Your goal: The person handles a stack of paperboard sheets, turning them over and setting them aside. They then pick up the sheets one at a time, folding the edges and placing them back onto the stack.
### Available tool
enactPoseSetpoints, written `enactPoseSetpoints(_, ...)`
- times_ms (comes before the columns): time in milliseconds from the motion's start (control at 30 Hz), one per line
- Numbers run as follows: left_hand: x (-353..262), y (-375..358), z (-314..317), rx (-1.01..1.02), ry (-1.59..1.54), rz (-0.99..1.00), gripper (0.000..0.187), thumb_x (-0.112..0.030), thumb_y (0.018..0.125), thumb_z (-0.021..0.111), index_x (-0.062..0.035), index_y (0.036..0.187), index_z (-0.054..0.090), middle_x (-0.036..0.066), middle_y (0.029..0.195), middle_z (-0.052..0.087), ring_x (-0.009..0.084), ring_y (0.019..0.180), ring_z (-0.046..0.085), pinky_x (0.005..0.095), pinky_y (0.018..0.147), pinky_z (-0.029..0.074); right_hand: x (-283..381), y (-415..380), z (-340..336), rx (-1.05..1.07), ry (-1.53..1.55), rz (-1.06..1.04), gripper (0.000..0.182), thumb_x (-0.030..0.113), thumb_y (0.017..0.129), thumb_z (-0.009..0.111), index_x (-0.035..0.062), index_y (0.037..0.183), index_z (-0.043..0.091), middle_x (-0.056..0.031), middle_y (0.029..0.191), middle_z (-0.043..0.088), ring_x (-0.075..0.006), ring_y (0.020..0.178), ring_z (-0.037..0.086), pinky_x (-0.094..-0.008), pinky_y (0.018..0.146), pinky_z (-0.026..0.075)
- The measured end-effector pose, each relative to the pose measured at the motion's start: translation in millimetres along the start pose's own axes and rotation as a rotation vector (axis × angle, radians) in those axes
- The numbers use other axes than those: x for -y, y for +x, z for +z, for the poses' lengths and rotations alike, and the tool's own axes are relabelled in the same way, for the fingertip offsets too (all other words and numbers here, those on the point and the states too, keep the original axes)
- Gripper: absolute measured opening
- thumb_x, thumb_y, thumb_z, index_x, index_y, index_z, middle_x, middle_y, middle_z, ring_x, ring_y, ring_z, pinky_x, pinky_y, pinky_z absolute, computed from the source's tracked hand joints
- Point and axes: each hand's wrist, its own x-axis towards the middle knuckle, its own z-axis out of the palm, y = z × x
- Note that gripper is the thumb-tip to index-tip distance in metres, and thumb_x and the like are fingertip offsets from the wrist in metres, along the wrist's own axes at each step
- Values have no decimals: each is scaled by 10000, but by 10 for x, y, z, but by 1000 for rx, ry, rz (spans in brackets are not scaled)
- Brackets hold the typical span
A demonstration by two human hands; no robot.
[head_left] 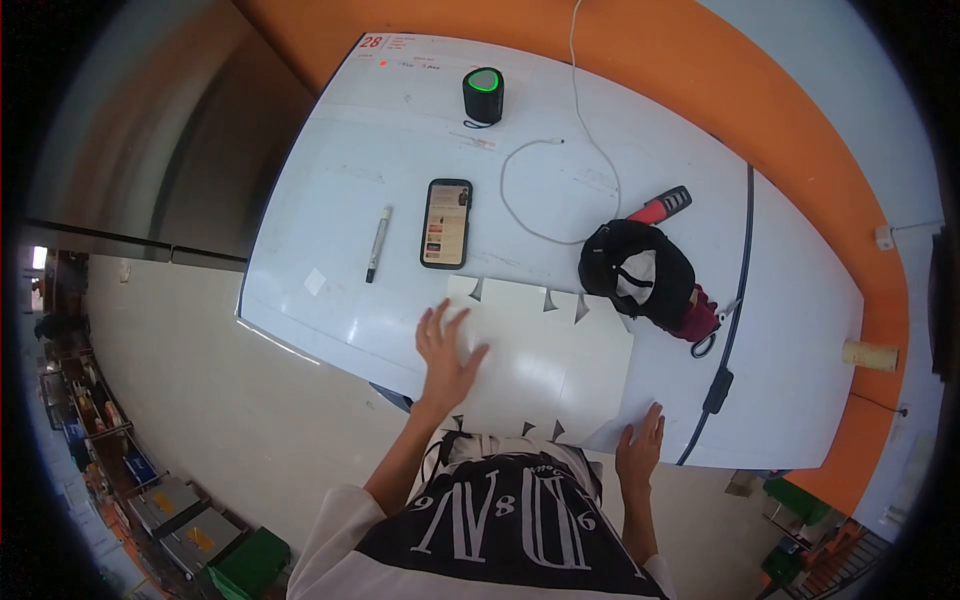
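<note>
A large white sheet of card (545, 355) lies flat on the white table, its near edge close to my body. Dark triangular notches show along its far and near edges. My left hand (447, 350) is over the card's left edge, fingers spread, holding nothing. Beyond the card's right side, my right hand (640, 445) rests at the table's front edge with its fingers stretched out and nothing in it. A phone (446, 224) with a lit screen lies beyond my left hand, and a marker pen (379, 245) is to the phone's left.
A black cap (640, 270) sits right of the card, beside a red-and-black handle (662, 206) and scissors handles (704, 345). A black speaker (483, 96) with a green ring stands at the back. A white cable (612, 165) curls across the table (330, 220). Shelving is at far left.
</note>
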Motion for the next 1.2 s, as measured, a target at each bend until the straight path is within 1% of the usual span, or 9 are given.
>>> enactPoseSetpoints(200,333,62,-102,-43,-295,-115,722,-209,925,793,-15,1519,432,245,1527,442,432,1363,465,484,1116,427,102,27,-103,87,-27,41,604,103,998,611,-39,1549,410,-310,1530,494,-527,1395,473,-566,1175,397)
enactPoseSetpoints(267,278,-52,-164,44,-289,-257,771,-194,916,812,-6,1540,400,211,1436,528,342,1187,611,424,951,537,90,36,-148,80,32,65,583,124,1005,619,-36,1534,434,-307,1503,519,-520,1359,509,-563,1165,408)
enactPoseSetpoints(367,157,-275,-251,62,-271,-384,787,-209,892,825,34,1524,423,223,1326,587,367,1114,616,458,959,524,263,186,-197,98,374,180,565,165,1009,653,-46,1501,474,-282,1451,561,-471,1289,568,-536,1132,443)
enactPoseSetpoints(467,299,-522,-178,95,-157,-321,733,-207,865,841,56,1465,510,210,1272,594,348,1087,618,436,932,530,507,277,-65,108,863,348,600,228,998,715,-44,1491,509,-215,1427,591,-318,1246,608,-430,1053,500)
enactPoseSetpoints(567,349,-568,-70,23,-135,-312,657,-189,849,846,67,1397,588,202,1233,597,342,1055,619,424,906,536,697,403,5,94,618,311,680,298,967,733,-89,1473,496,-248,1409,555,-387,1271,578,-440,1092,462)
enactPoseSetpoints(767,365,-406,-27,21,-224,-310,566,-143,864,822,16,1380,648,176,1152,623,301,924,688,388,812,586,548,553,68,174,501,325,679,399,942,737,-22,1443,560,-232,1330,546,-387,1240,563,-462,1080,451)
enactPoseSetpoints(867,296,-347,-23,51,-246,-296,563,-90,861,819,20,1385,644,163,1148,641,287,980,714,367,846,596,444,517,58,170,520,330,648,392,933,747,7,1429,585,-227,1286,554,-374,1194,571,-459,1057,460)
enactPoseSetpoints(1067,253,-352,106,77,-638,-360,700,89,843,781,34,1495,533,211,1428,639,251,1210,684,343,1048,561,360,388,73,65,562,344,699,375,919,774,-38,1439,555,-237,1350,546,-372,1204,573,-454,1062,466)
enactPoseSetpoints(1200,251,-407,205,40,-742,-348,703,86,851,775,36,1504,520,212,1402,650,259,1234,670,346,1059,553,319,366,95,48,671,373,751,343,901,805,-65,1463,519,-240,1384,547,-362,1225,582,-447,1057,485)
